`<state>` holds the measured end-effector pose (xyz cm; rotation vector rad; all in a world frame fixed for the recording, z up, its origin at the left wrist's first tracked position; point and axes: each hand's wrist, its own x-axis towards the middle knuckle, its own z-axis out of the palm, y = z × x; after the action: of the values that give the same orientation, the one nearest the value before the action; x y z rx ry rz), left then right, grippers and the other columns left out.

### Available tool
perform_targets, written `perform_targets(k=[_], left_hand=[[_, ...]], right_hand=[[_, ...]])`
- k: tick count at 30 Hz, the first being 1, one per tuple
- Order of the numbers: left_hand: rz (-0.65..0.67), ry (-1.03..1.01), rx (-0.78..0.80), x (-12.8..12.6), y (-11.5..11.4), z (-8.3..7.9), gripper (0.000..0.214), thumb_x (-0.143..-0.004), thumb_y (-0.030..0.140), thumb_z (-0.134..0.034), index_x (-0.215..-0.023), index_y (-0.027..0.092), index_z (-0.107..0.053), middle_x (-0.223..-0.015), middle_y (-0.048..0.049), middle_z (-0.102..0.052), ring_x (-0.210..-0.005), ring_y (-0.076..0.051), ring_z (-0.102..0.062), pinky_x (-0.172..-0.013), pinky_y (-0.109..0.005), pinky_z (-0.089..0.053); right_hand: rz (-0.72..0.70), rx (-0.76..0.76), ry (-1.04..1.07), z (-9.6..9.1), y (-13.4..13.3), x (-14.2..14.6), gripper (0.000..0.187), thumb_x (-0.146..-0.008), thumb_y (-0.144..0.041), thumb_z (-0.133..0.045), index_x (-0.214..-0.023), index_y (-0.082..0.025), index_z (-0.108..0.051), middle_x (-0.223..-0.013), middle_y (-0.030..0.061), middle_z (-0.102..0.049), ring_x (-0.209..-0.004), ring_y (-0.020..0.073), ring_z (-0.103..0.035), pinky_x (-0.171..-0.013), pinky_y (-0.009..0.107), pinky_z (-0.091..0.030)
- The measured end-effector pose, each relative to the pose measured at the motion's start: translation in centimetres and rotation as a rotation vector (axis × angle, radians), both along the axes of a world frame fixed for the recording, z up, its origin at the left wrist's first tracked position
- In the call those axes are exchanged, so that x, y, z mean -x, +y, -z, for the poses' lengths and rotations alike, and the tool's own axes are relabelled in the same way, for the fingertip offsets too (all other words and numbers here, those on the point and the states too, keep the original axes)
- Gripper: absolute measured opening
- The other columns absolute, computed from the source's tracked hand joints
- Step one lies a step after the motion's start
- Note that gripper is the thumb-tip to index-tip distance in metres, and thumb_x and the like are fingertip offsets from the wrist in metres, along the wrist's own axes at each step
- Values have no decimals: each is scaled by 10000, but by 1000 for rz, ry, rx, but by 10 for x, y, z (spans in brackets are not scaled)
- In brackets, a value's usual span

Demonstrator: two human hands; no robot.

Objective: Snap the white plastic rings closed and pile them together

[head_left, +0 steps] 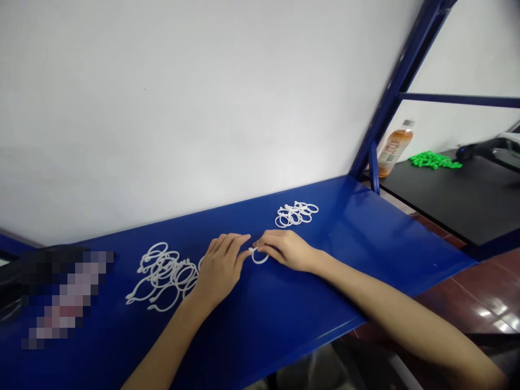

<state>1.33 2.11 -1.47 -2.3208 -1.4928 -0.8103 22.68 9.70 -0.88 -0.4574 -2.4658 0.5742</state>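
The glossy blue metal surface (365, 238) carries a loose heap of white plastic rings (164, 276) at the left, a smaller cluster of white plastic rings (296, 214) farther back at the right, and a single white ring (259, 259) lying between them.

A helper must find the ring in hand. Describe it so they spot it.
On the blue shelf by the white wall lie a left pile and a right pile of white rings. Between them the left hand and right hand meet on one ring. It alone lies apart, touched by fingers.
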Motion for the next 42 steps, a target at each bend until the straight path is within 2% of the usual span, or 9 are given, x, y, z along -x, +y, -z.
perform_targets(k=[2,5,10,13,19,28,35,39,42], left_hand=[[-36,52,124,7,-1,-4,271,-944,230,-510,-1203,223,-585,-1121,-75,-666,-1022,-250,-610,-908,-428,-462],[-43,111,260,24,-3,-8,364,-850,195,-550,-1206,248,-605,-1144,-63,-640,-1043,-255,-591,-903,-425,-456],[-56,130,306,43,-2,0,421,-803,205,-555,-1216,257,-620,-1101,-62,-652,-1015,-255,-598,-883,-417,-444],[-89,106,343,43,2,4,335,-869,224,-505,-1177,243,-637,-1074,-64,-668,-1018,-253,-598,-890,-422,-424],[-140,64,466,36,8,2,267,-952,228,-437,-1108,255,-652,-990,-38,-681,-1011,-235,-589,-903,-416,-382],[-146,21,341,32,8,-5,189,-936,224,-472,-962,232,-659,-937,-31,-675,-960,-228,-568,-881,-404,-363],[-218,-52,260,31,8,-10,211,-935,337,-499,-768,224,-559,-714,9,-611,-786,-201,-549,-793,-367,-353],[-253,-115,171,32,8,-11,316,-951,368,-476,-669,226,-460,-637,19,-563,-707,-186,-523,-761,-351,-352],[-268,-114,130,28,8,-9,342,-959,361,-466,-646,229,-426,-606,23,-537,-677,-182,-511,-756,-352,-355]], right_hand=[[109,-46,17,3,10,-3,256,-1037,-300,-460,-1111,-197,-683,-1046,82,-672,-902,181,-659,-802,313,-541],[373,-80,75,6,36,-16,240,-1017,-278,-496,-1107,-208,-707,-1070,89,-656,-919,199,-644,-814,338,-534],[796,-51,119,14,86,-51,221,-965,-222,-540,-1102,-192,-711,-1004,83,-681,-891,213,-629,-844,351,-495],[909,-2,153,20,102,-64,166,-921,-205,-567,-1022,-170,-694,-943,65,-712,-826,201,-628,-812,336,-479],[862,-13,118,24,106,-66,106,-873,-197,-588,-864,-186,-693,-847,42,-728,-802,204,-613,-802,325,-441],[845,-84,145,25,107,-65,189,-920,-276,-534,-858,-188,-689,-901,69,-723,-892,242,-588,-905,387,-406],[852,-152,237,8,89,-56,176,-949,-270,-529,-903,-197,-683,-972,81,-718,-965,273,-545,-925,414,-430],[693,-211,258,-1,61,-36,154,-973,-261,-537,-932,-212,-677,-957,73,-702,-965,268,-545,-917,432,-454],[433,-163,204,-5,33,-19,165,-998,-316,-539,-1016,-213,-666,-984,60,-693,-955,229,-583,-935,425,-472]])
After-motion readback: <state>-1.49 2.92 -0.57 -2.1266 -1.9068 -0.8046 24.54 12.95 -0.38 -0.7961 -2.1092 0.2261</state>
